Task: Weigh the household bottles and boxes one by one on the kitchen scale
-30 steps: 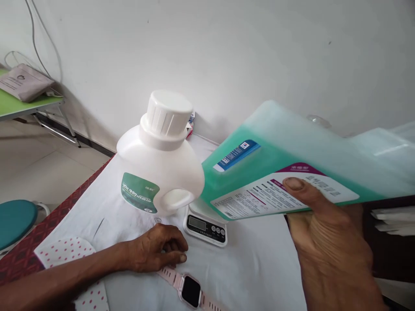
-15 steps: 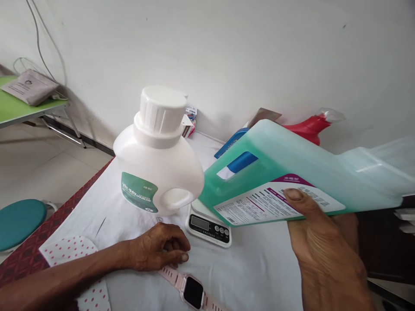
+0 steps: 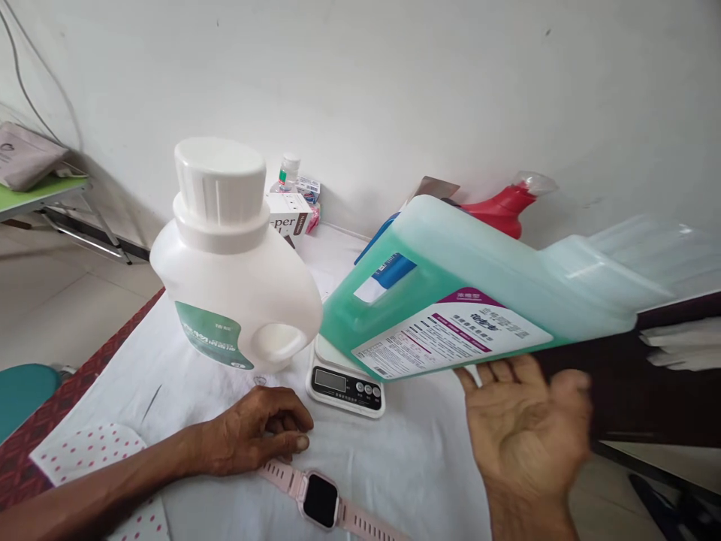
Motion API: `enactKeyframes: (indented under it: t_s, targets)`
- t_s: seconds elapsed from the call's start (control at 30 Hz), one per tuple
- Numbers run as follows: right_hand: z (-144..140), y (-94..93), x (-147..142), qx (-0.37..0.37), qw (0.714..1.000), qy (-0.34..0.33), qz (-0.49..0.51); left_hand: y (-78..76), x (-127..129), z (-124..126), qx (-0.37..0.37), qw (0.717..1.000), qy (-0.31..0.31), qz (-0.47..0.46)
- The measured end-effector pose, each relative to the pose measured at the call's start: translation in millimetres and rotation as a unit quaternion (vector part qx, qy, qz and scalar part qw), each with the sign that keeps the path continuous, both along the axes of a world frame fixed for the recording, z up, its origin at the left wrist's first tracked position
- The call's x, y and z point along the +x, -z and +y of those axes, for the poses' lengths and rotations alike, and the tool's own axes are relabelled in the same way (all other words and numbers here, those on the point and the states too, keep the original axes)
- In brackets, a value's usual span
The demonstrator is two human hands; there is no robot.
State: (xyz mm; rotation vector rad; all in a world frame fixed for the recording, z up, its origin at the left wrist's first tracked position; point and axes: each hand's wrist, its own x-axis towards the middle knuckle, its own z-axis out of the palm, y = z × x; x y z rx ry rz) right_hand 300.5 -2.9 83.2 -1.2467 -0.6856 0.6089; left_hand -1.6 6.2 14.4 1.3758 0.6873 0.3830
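My left hand (image 3: 256, 432) rests on the white cloth with its fingers loosely curled, beside a pink-strapped smartwatch (image 3: 321, 500). I see nothing held in it. My right hand (image 3: 521, 428) is open, palm turned up, fingers stretched to the lower edge of a large clear bottle of green liquid (image 3: 417, 278). Its fingertips are partly hidden behind the bottle, so I cannot tell how much weight they bear. The bottle slants to the right in view, its base at a white digital scale (image 3: 346, 391). To the left stands a white capped jug with a green label (image 3: 236, 285).
Small boxes (image 3: 293, 210) and a little clear bottle (image 3: 288, 171) stand by the wall. A red spray bottle (image 3: 501, 210) is behind the green liquid. Polka-dotted fabric (image 3: 93, 451) lies under my left forearm; a teal stool (image 3: 25, 398) stands at the left.
My right thumb has come off the green bottle's label and the hand has opened, palm up, below it. The view has shifted right; my left hand keeps its place.
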Motion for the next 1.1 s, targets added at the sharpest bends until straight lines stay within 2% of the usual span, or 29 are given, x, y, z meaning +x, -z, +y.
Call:
enactKeyframes:
  t_s: [0.07,0.17,0.27,0.37,0.53,0.83,1.1]
  targets:
    - [-11.3,31.3,9.8,-0.062,0.997,0.037,0.016,1.3,-0.4,0.2,0.010,1.000,0.004,-0.003]
    - [-25.4,76.1,19.1,-0.138,0.989,0.052,-0.028,2.7,-0.5,0.7,0.021,1.000,0.007,-0.007]
    - [-31.0,98.7,19.9,-0.161,0.982,0.025,-0.097,2.6,0.1,1.1,0.021,1.000,0.006,0.000]
    - [-29.4,99.6,17.5,-0.168,0.978,0.002,-0.123,1.1,1.0,1.4,0.016,1.000,0.006,0.002]
    - [-27.5,94.9,17.7,-0.178,0.976,0.002,-0.126,-0.4,2.0,1.9,0.018,1.000,0.008,0.005]
    - [-27.5,100.5,20.3,-0.208,0.969,-0.004,-0.133,2.6,-0.6,0.3,0.023,1.000,0.007,0.001]
    - [-30.0,102.9,22.5,-0.210,0.968,-0.020,-0.135,-1.2,1.3,1.4,0.009,1.000,0.009,0.010]
